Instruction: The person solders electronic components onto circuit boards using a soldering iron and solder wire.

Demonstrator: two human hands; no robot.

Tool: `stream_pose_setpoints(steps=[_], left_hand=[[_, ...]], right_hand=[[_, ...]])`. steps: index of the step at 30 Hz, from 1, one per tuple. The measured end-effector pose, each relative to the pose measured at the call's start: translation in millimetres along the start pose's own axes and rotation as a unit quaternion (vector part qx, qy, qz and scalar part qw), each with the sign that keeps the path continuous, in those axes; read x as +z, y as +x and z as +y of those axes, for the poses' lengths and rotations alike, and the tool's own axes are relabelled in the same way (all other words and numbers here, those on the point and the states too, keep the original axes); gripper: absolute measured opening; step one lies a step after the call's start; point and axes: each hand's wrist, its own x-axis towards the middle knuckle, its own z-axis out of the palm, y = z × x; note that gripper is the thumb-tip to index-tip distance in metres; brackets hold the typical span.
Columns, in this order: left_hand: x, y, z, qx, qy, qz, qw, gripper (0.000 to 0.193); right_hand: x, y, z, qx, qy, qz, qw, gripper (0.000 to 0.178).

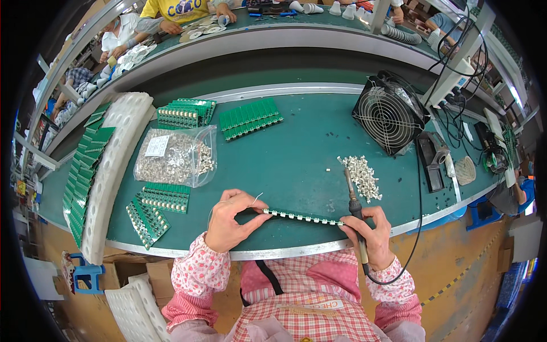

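A narrow green circuit board strip [302,217] with a row of small white connectors is held edge-on above the front of the table. My left hand [229,221] pinches its left end, and a thin strand of what looks like solder wire [258,197] sticks up from those fingers. My right hand [373,235] grips a soldering iron [354,206], its tip pointing away from me, while thumb and fingertips also touch the strip's right end. Just beyond the iron's tip lies a pile of small white connectors [362,178], with one loose connector [328,170] beside it.
Left of centre are a clear bag of connectors [174,162] and stacked green boards [165,198]. More boards [250,118] lie farther back. A white foam tray [117,165] stands at left. A black fan [390,114] and iron holder [431,162] are at right; the iron's cord [420,216] loops nearby.
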Motion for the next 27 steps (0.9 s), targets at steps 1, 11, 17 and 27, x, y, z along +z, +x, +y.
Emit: stream_pose_setpoints(steps=[1, 11, 17, 27], left_hand=[[0, -2, 0, 0.000, -0.001, 0.000, 1.000, 0.015], [16, 6, 30, 0.057, 0.050, 0.004, 0.997, 0.039], [22, 9, 28, 0.081, 0.049, -0.043, 0.995, 0.025], [23, 6, 28, 0.107, 0.050, -0.036, 0.992, 0.020]], right_hand=[[-1, 1, 0, -0.007, -0.009, 0.000, 1.000, 0.028], [-1, -1, 1, -0.006, -0.004, -0.001, 1.000, 0.027], [-4, -5, 1, -0.002, 0.004, -0.017, 1.000, 0.028], [-13, -6, -2, 0.019, 0.046, 0.001, 0.999, 0.034]])
